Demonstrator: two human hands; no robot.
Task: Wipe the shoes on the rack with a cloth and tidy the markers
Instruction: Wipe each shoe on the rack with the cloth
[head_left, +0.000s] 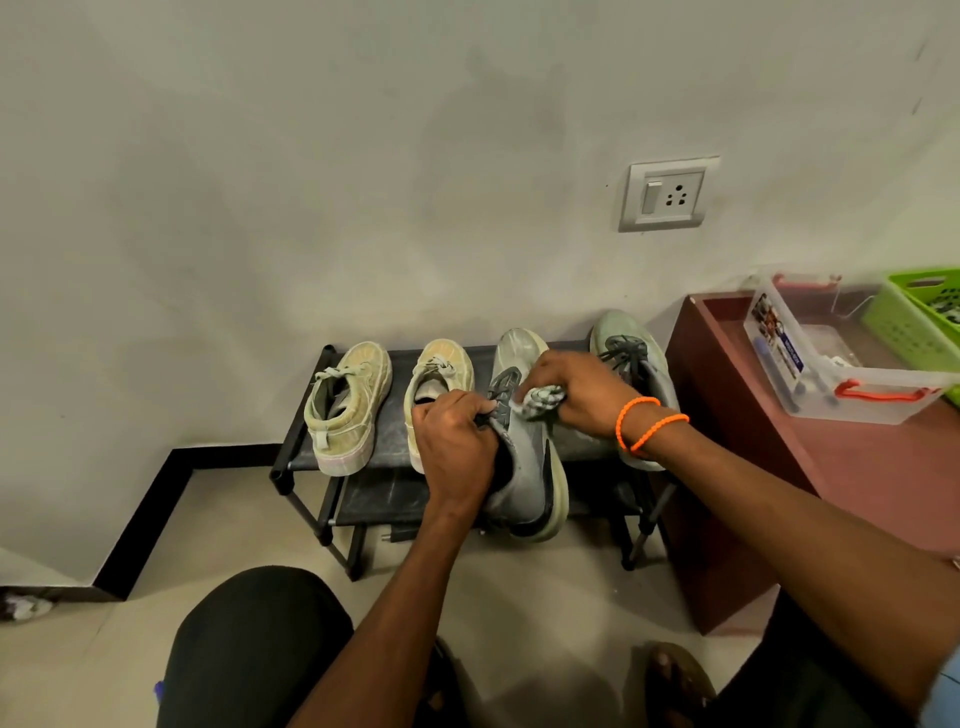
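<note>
Right now, head view: the left hand (457, 441) pinches the grey sneaker (524, 457) by its collar, heel jutting off the rack (291, 441) front; the right hand (576, 389) bunches the cloth (543, 401) onto its tongue. Hard rubbing could tip it floorward.

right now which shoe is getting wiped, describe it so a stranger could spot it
Find the black shoe rack against the wall. Four shoes sit on top; it is the grey sneaker, third from the left. It alone is gripped by the left hand, with the right hand pressing a cloth on it.
</note>
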